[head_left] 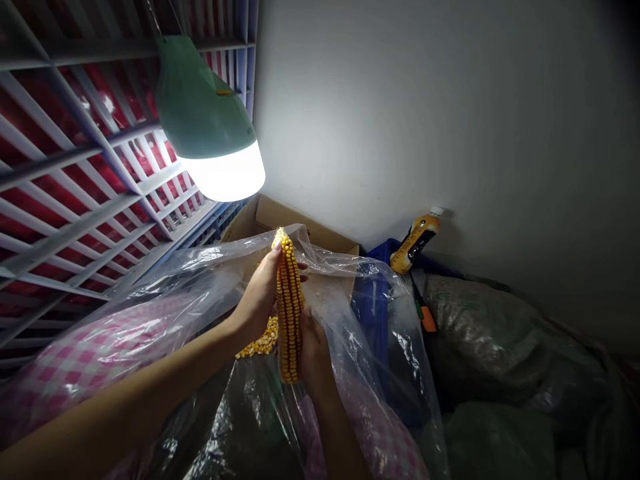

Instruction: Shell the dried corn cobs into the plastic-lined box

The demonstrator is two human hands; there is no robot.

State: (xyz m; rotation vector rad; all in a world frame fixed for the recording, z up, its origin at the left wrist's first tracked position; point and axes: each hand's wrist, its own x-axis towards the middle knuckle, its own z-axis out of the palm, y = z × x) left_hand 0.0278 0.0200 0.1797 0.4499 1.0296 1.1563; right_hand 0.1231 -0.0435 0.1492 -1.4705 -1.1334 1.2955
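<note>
An ear of dried yellow corn (290, 313) is held upright between both hands, with some rows showing dark red gaps. My left hand (260, 293) grips it near the pale upper tip, its thumb pressed on the kernels. Lower on the right side, my right hand (315, 347) is closed around the ear, most of its fingers hidden behind it. Loose corn kernels (261, 341) lie below in a clear plastic bag (225, 400), which spreads over the lap and up against a cardboard box (310, 230).
A lit green lamp (205, 107) hangs at upper left before stacked plastic crates (120, 147) with red contents. To the right stand a blue crate (373, 313), a yellow-labelled bottle (416, 240) and full woven sacks (490, 333). A pale wall (425, 100) rises behind.
</note>
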